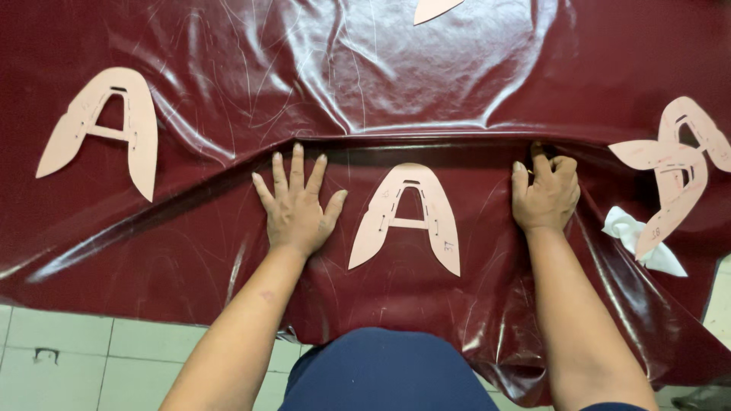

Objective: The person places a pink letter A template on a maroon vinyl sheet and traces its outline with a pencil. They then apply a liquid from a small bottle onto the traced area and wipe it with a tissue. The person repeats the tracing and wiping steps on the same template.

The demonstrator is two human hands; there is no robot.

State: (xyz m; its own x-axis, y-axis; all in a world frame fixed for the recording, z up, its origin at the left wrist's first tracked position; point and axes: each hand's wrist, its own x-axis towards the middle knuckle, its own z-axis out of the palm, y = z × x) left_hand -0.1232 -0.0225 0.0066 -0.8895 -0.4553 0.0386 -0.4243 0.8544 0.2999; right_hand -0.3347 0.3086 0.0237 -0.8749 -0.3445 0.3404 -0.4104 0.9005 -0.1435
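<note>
- Closest in, the dark red glossy leather sheet (228,251) drapes over the near edge of the surface, with pale floor tiles (91,342) showing below it on the left.
- Left hand (297,205) lies flat on the leather, palm down, fingers spread wide and holding nothing, just pressing on the sheet below a long fold (411,141).
- Right hand (544,194) is curled up, fingers bent in, pinching the leather right at that fold.
- Between the two hands sits a pink cardboard pattern piece (407,217), kind of A-shaped with a cut-out window, lying flat on the leather and not touching either hand.
- A crumpled white cloth (636,240) lies near the right edge, just beside the right hand.
- Overlapping pink pattern pieces (678,164) sit above the cloth at the right edge.
- Another A-shaped pink pattern (106,129) lies well off toward the left edge.
- Farthest back, a pink tip of one more piece (434,9) pokes in at the far edge.
</note>
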